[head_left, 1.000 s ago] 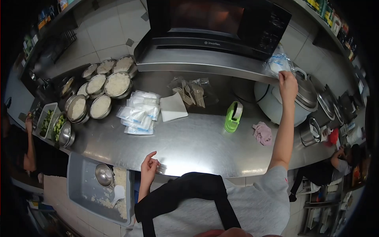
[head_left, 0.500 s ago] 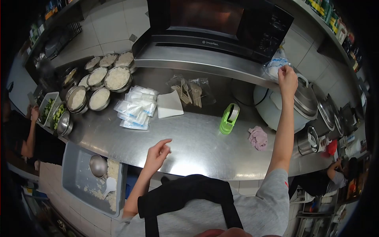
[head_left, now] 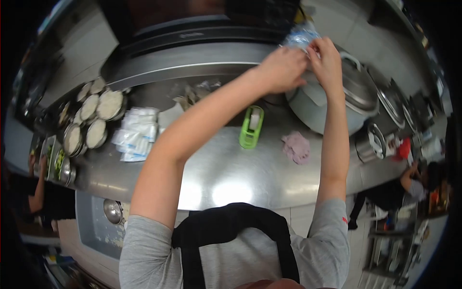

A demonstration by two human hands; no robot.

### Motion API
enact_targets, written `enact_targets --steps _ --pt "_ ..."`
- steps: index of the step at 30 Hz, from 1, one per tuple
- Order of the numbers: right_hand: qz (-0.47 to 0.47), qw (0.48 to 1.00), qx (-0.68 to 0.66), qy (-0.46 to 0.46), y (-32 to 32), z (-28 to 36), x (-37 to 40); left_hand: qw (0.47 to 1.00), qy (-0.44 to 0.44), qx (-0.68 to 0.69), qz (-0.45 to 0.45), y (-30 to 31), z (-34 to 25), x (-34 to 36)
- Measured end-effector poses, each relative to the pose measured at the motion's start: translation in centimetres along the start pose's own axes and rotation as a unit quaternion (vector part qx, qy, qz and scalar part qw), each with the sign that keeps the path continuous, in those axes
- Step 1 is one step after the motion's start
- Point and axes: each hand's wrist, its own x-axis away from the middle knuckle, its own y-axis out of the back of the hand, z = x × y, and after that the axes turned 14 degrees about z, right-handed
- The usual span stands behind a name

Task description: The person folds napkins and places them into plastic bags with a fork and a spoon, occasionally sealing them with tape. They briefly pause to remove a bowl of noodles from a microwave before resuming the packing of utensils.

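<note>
Plastic bag, pinched between left hand, right hand

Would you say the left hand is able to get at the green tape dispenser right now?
Probably yes: the tape dispenser stands uncovered on the counter, just below the left hand, though that hand is busy with the plastic bags.

Blurred plastic bag partly behind fingers

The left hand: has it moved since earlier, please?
Yes: the left hand rose from the counter edge to the plastic bag on the microwave shelf.
</note>
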Motion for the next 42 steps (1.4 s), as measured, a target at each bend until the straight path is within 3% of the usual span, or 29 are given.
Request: enact_targets --steps 2,4,6,7,8,9,10,11,12,13,14,15,16,17,19,21,24,26,27,28,29,30,31,32,34,37,40,42 --pt "0.023 0.999 0.043 0.002 1.3 1.1 0.7 0.999 0.014 0.017 0.032 -1.4 0.8 -1.4" --pt "0.025 0.992 -0.116 0.044 3.1 3.4 2.6 0.995 0.039 0.024 0.086 -1.0 0.6 -2.0" --pt "0.021 0.941 -0.336 -0.021 5.5 6.1 5.5 0.994 0.046 0.077 0.058 -1.8 1.0 -1.8" --pt "-0.064 0.917 -0.393 -0.033 5.9 7.8 7.5 0.981 0.016 0.160 0.105 -1.6 1.5 -2.7" --pt "-0.148 0.880 -0.450 -0.042 6.2 9.4 9.4 0.987 0.011 0.111 0.113 -1.2 1.3 -2.0" --pt "-0.188 0.828 -0.528 -0.017 5.6 10.2 11.4 0.988 0.059 0.143 0.009 -0.5 0.7 -1.1" --pt "-0.104 0.804 -0.585 0.037 4.9 9.1 13.6 0.986 0.006 0.165 -0.014 -0.8 0.7 -0.7" --pt "-0.034 0.837 -0.545 -0.028 4.4 8.6 16.1 0.978 -0.005 0.203 -0.040 1.4 0.1 0.6" --pt "0.048 0.827 -0.555 -0.080 3.1 9.5 16.3 0.961 -0.039 0.239 -0.134 1.3 -0.6 2.8" --pt "0.146 0.834 -0.523 -0.097 1.3 9.0 16.8 0.918 -0.011 0.378 -0.116 2.4 -1.9 5.4" --pt "0.212 0.814 -0.512 -0.173 -0.2 9.2 17.8 0.877 0.031 0.472 -0.088 2.7 -3.8 8.7" --pt "0.215 0.822 -0.504 -0.157 -2.6 9.5 19.0 0.828 0.016 0.559 -0.042 1.1 -5.8 12.1" --pt "0.217 0.828 -0.497 -0.142 -4.7 9.8 20.0 0.611 0.054 0.789 0.020 0.3 -8.9 15.3" --pt "0.261 0.817 -0.494 -0.140 -5.6 10.0 21.1 0.636 0.093 0.759 0.099 0.9 -10.4 18.5" --pt "0.324 0.795 -0.500 -0.115 -7.4 10.5 21.3 0.576 0.214 0.765 0.190 -0.3 -14.1 22.8" --pt "0.383 0.790 -0.468 -0.102 -7.5 11.2 21.1 0.572 0.224 0.780 0.114 -5.7 -18.5 25.9" --pt "0.418 0.803 -0.414 -0.093 -8.4 9.6 18.9 0.537 0.238 0.800 0.120 -3.8 -18.1 28.0" --pt "0.363 0.914 -0.179 -0.004 -9.8 5.3 18.3 0.574 0.342 0.744 -0.021 -1.0 -16.5 30.5" --pt "0.361 0.915 -0.178 0.002 -10.8 2.6 19.3 0.583 0.393 0.706 -0.085 1.3 -15.4 32.0" --pt "0.393 0.918 -0.013 -0.041 -12.3 -0.3 21.3 0.579 0.471 0.662 -0.072 4.0 -14.1 34.2" --pt "0.413 0.894 0.153 -0.083 -13.3 -1.4 22.6 0.573 0.514 0.625 -0.128 4.7 -13.4 37.3" --pt "0.416 0.893 0.154 -0.079 -13.6 -1.3 23.1 0.562 0.574 0.565 -0.191 7.7 -12.9 39.1" --pt "0.436 0.873 0.191 -0.101 -13.6 -0.7 23.6 0.489 0.582 0.586 -0.281 9.5 -12.5 41.5" --pt "0.457 0.851 0.228 -0.125 -13.5 -0.1 24.5 0.359 0.588 0.629 -0.361 10.7 -12.6 44.7" --pt "0.438 0.863 0.196 -0.157 -15.4 -2.5 26.4 0.286 0.588 0.582 -0.483 15.0 -12.6 46.7" --pt "0.457 0.842 0.242 -0.153 -15.2 -2.6 26.8 0.332 0.557 0.558 -0.518 17.9 -13.0 49.1" --pt "0.427 0.858 0.220 -0.182 -13.2 0.2 24.6 0.367 0.536 0.555 -0.520 18.6 -13.0 51.1" --pt "0.282 0.913 0.221 -0.194 -12.2 1.0 22.5 0.372 0.524 0.547 -0.536 19.3 -12.8 51.4"
